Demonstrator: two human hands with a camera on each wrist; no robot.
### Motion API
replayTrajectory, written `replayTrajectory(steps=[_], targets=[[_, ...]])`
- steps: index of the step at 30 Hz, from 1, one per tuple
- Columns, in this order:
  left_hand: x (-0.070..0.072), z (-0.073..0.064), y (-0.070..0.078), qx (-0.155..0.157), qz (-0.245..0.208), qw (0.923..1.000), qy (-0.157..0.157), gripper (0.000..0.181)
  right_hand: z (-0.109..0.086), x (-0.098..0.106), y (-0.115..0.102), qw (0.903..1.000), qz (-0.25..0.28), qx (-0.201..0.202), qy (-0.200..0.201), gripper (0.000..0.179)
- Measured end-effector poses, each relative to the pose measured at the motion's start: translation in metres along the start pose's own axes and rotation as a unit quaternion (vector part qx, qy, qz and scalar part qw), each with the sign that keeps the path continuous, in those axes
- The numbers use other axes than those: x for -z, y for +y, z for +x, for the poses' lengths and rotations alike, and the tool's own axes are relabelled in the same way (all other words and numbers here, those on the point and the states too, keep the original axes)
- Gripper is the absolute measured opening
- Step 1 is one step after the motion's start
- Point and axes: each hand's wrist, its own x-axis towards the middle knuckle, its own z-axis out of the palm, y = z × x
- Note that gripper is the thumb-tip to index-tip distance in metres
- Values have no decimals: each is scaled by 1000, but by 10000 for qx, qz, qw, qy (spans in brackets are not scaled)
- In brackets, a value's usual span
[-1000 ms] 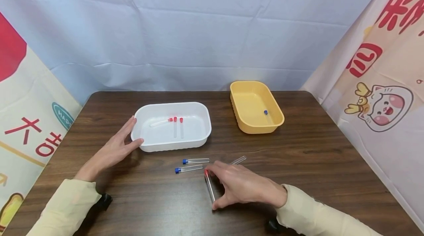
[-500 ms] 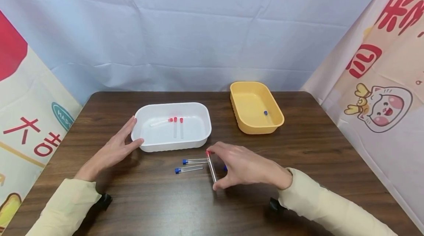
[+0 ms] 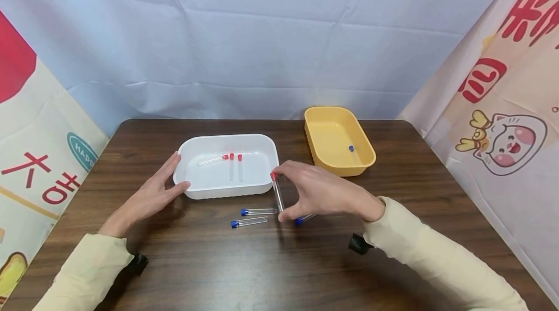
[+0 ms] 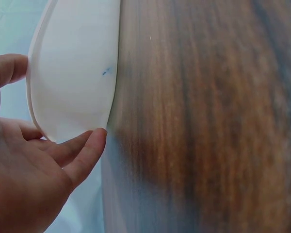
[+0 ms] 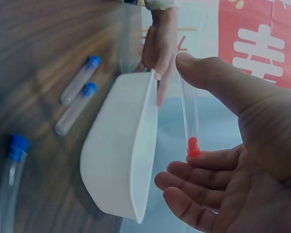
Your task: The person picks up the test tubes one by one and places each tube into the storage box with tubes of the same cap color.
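Observation:
My right hand [image 3: 320,192] pinches a clear test tube [image 3: 277,193] lengthwise, index finger at its red cap and thumb at the other end. It is held above the table, by the near right corner of a white plastic basket [image 3: 227,193]. In the right wrist view the red cap [image 5: 193,147] rests against the index finger, while the other fingers extend beside it. My left hand [image 3: 150,199] holds the basket's left end, thumb on the near side and fingers around the left side. Red-capped tubes [image 3: 214,160] lie inside the basket.
Two blue-capped test tubes [image 3: 249,222] lie in front of the white basket. Another blue-capped tube [image 3: 307,218] lies partly hidden below my right hand. A yellow basket [image 3: 320,160] at the back right contains a blue-capped tube [image 3: 351,149]. White cloth [image 3: 262,49] hangs behind the table.
My right hand has lifted the red-capped tube and carried it away from me, up to the white basket's near right corner. My left hand has stayed at the basket.

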Motion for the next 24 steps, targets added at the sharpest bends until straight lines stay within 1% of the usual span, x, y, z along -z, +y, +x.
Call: replayTrajectory(steps=[5,10,17,21,24], targets=[[1,0,0,-10,6,10000,25,83,11,10,4,9999,-124,-11,16,90],[0,-1,2,3,-40,10000,-2,83,19,14,9,9999,-141,-70,5,91],[1,-3,2,-2,-22,10000,11,84,35,17,13,9993,-348,89,125,88],[1,-3,1,-56,-26,10000,40,84,45,18,17,9994,-341,88,34,86],[0,-2,1,-89,-27,9999,49,84,54,19,22,9996,-270,0,-56,85]])
